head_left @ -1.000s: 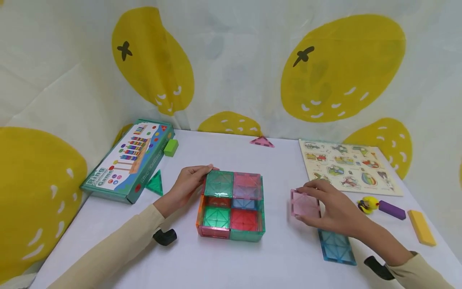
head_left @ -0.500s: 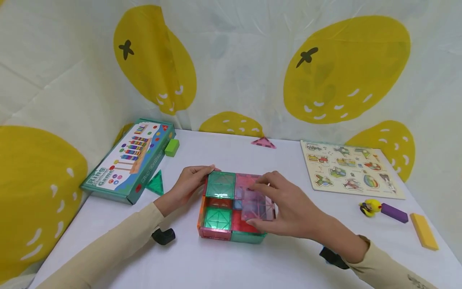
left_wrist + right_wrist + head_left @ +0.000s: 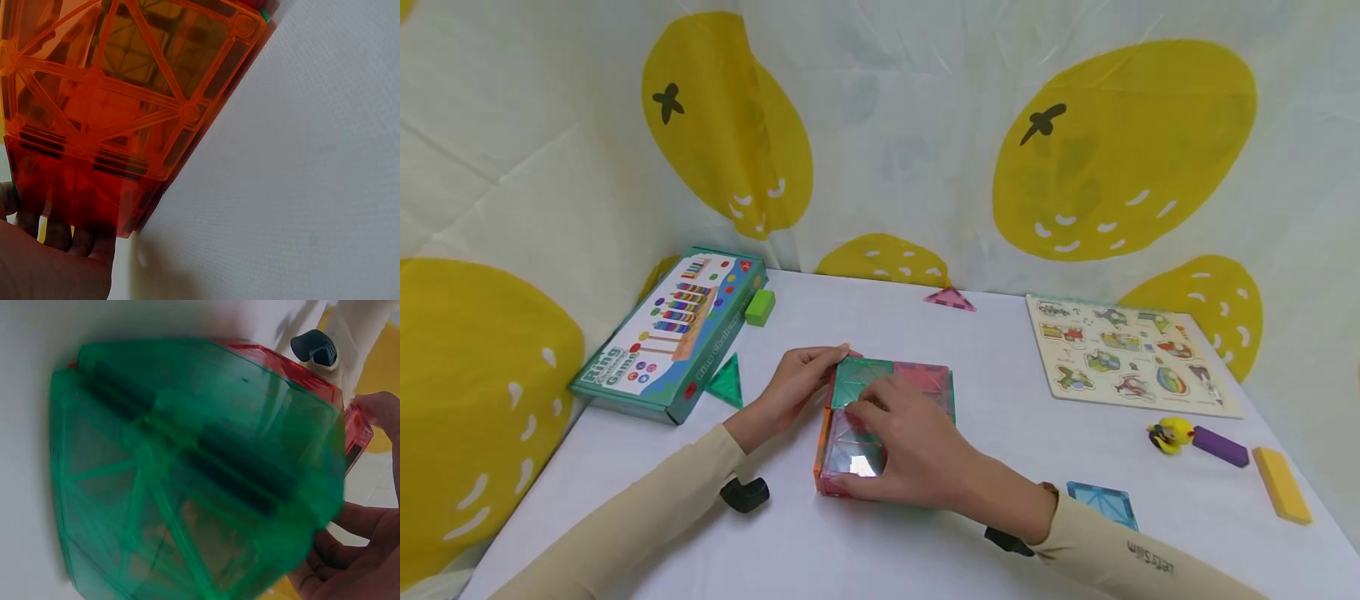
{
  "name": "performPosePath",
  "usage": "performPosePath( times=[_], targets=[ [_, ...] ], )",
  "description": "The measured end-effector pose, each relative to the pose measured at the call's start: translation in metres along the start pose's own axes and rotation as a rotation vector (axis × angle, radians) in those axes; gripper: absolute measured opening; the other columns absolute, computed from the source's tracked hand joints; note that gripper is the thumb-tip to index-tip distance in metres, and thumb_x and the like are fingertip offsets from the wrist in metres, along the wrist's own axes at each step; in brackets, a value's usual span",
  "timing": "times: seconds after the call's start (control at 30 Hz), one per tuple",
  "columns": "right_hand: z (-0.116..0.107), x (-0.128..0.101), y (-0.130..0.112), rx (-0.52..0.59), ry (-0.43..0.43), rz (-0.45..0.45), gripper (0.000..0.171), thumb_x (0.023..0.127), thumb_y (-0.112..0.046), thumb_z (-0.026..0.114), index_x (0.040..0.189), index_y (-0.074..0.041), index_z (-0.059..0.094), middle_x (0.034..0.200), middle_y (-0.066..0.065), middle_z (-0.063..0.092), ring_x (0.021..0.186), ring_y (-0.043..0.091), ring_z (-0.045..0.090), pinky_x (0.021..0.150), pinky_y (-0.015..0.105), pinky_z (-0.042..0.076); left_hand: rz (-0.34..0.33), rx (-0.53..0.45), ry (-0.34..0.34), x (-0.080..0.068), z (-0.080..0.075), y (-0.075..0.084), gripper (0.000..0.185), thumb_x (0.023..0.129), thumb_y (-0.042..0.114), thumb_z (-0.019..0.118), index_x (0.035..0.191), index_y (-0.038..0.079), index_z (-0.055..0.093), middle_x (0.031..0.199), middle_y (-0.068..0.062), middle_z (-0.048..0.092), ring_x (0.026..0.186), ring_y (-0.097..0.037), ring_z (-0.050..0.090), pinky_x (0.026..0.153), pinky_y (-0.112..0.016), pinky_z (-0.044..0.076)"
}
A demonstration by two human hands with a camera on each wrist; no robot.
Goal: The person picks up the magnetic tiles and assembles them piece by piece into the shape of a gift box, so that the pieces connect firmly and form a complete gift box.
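Observation:
A low box of see-through magnetic tiles [image 3: 952, 390] sits on the table in front of me. Its back half is topped by a green tile [image 3: 856, 379] and a pink-red one [image 3: 927, 377]. My left hand [image 3: 793, 385] grips the back left corner, its fingers against a red side tile [image 3: 69, 194] in the left wrist view. My right hand [image 3: 917, 446] pinches a pale pink square tile [image 3: 841, 446] lying over the front left opening. The right wrist view shows its thumb and fingers about the tile's edge [image 3: 357, 434], beyond the green side wall [image 3: 187, 475]. The right hand hides the front right part.
A blue tile [image 3: 1105, 504] lies on the right, beyond it a toy figure [image 3: 1170, 434], purple block [image 3: 1220, 447] and yellow block [image 3: 1282, 485]. A puzzle board [image 3: 1131, 358] is behind. On the left are a game box [image 3: 662, 333], green block [image 3: 760, 307] and green triangle [image 3: 726, 382].
My right hand has carried the pale pink tile leftward from beside the blue tile, across the box to its front left opening. My left hand has stayed at the corner.

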State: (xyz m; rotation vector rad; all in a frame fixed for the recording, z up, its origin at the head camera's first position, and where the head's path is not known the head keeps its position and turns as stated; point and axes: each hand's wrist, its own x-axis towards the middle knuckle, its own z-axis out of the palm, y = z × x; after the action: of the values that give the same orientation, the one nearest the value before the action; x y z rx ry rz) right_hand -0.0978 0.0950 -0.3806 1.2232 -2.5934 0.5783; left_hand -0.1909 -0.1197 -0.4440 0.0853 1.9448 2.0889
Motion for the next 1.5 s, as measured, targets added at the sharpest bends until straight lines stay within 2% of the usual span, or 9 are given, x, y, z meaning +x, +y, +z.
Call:
performPosePath(
  times=[0.2, 0.47, 0.6, 0.77, 0.87, 1.07, 1.27, 1.37, 1.5],
  targets=[
    [0.013, 0.001, 0.001, -0.025, 0.044, -0.017, 0.057, 0.08, -0.063, 0.083, 0.108, -0.014, 0.071, 0.11, -0.003, 0.057, 0.102, 0.014, 0.054, 0.084, 0.03, 0.052, 0.01, 0.016, 0.009, 0.001, 0.001, -0.001, 0.041, 0.104, 0.042, 0.07, 0.12, 0.006, 0.081, 0.121, -0.006, 0.076, 0.126, -0.02, 0.063, 0.109, -0.04, 0.05],
    [0.014, -0.001, 0.001, -0.029, 0.019, 0.007, 0.06, 0.085, -0.065, 0.078, 0.116, -0.015, 0.072, 0.116, -0.002, 0.057, 0.108, 0.014, 0.054, 0.087, 0.03, 0.052, 0.002, 0.023, 0.018, 0.001, 0.001, -0.003, 0.041, 0.104, 0.042, 0.069, 0.121, 0.007, 0.081, 0.121, -0.006, 0.076, 0.126, -0.02, 0.064, 0.109, -0.04, 0.05],
    [0.011, -0.004, 0.002, -0.007, 0.016, 0.011, 0.061, 0.086, -0.068, 0.077, 0.12, -0.017, 0.072, 0.12, -0.004, 0.056, 0.108, 0.013, 0.052, 0.086, 0.03, 0.051, 0.007, 0.007, 0.007, 0.001, 0.0, -0.003, 0.041, 0.104, 0.041, 0.069, 0.121, 0.005, 0.081, 0.122, -0.007, 0.076, 0.126, -0.021, 0.063, 0.109, -0.04, 0.05],
    [-0.003, -0.017, 0.008, 0.041, 0.056, 0.037, 0.061, 0.088, -0.058, 0.081, 0.129, -0.014, 0.073, 0.126, -0.003, 0.059, 0.115, 0.013, 0.054, 0.091, 0.034, 0.056, 0.009, 0.011, -0.001, 0.001, 0.0, -0.003, 0.041, 0.105, 0.04, 0.068, 0.121, 0.004, 0.08, 0.123, -0.007, 0.075, 0.127, -0.02, 0.063, 0.109, -0.04, 0.049],
    [-0.016, -0.032, 0.018, 0.047, 0.081, 0.103, 0.063, 0.088, -0.053, 0.084, 0.135, -0.012, 0.072, 0.132, -0.001, 0.061, 0.12, 0.014, 0.054, 0.095, 0.039, 0.057, 0.004, 0.019, 0.0, 0.001, 0.0, -0.002, 0.041, 0.105, 0.041, 0.068, 0.12, 0.004, 0.08, 0.123, -0.007, 0.075, 0.126, -0.02, 0.064, 0.109, -0.041, 0.05],
    [-0.048, -0.077, 0.044, -0.061, 0.062, 0.283, 0.063, 0.087, -0.048, 0.086, 0.139, -0.015, 0.07, 0.135, 0.001, 0.063, 0.124, 0.019, 0.055, 0.094, 0.049, 0.058, -0.017, 0.017, 0.027, 0.0, 0.003, 0.001, 0.039, 0.105, 0.039, 0.069, 0.121, 0.005, 0.08, 0.124, -0.007, 0.075, 0.126, -0.02, 0.064, 0.107, -0.04, 0.051],
    [-0.071, -0.134, 0.076, -0.129, -0.062, 0.388, 0.06, 0.088, -0.045, 0.087, 0.139, -0.018, 0.07, 0.136, 0.002, 0.063, 0.126, 0.028, 0.057, 0.098, 0.06, 0.054, -0.037, 0.027, 0.064, -0.003, 0.004, 0.002, 0.038, 0.105, 0.038, 0.069, 0.121, 0.006, 0.08, 0.126, -0.007, 0.074, 0.127, -0.021, 0.063, 0.107, -0.04, 0.051],
    [-0.076, -0.159, 0.087, -0.139, -0.146, 0.427, 0.065, 0.087, -0.051, 0.086, 0.14, -0.017, 0.069, 0.139, 0.004, 0.062, 0.125, 0.031, 0.057, 0.097, 0.06, 0.054, -0.038, 0.028, 0.068, -0.003, 0.004, 0.002, 0.039, 0.104, 0.039, 0.069, 0.121, 0.006, 0.08, 0.126, -0.007, 0.074, 0.127, -0.021, 0.063, 0.107, -0.041, 0.051],
    [-0.079, -0.185, 0.094, -0.155, -0.2, 0.448, 0.074, 0.085, -0.06, 0.084, 0.142, -0.015, 0.067, 0.14, 0.005, 0.062, 0.123, 0.031, 0.058, 0.093, 0.058, 0.056, -0.038, 0.024, 0.06, -0.003, 0.006, 0.003, 0.038, 0.105, 0.038, 0.069, 0.121, 0.005, 0.08, 0.125, -0.007, 0.075, 0.127, -0.021, 0.063, 0.107, -0.04, 0.051]
  ],
)
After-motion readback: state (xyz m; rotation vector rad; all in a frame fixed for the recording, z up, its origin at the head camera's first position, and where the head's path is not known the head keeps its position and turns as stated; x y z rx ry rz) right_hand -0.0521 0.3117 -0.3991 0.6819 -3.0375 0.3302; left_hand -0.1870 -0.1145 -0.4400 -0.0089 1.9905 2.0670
